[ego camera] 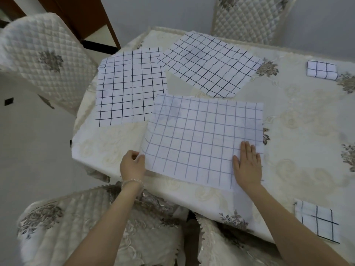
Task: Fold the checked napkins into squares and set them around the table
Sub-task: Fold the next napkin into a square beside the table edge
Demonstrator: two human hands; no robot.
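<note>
A large white napkin with a pale blue-grey check (201,139) lies spread flat on the near part of the cream floral-clothed counter (299,120). The left hand (132,164) pinches that napkin's near left corner, fingers curled round the edge (a beaded bracelet (132,182) sits on the wrist). The right hand (247,166) lies flat on the napkin's near right corner, fingers straight and together, pressing the cloth down.

Beyond it, two more unfolded white napkins with black checks lie flat: one on the left (128,87), one further back and turned at an angle (209,64). Two napkins folded into small squares rest apart on the right side: one far (321,70), one near the counter's edge (317,220). Quilted cream-covered chairs (44,56) stand around the counter.
</note>
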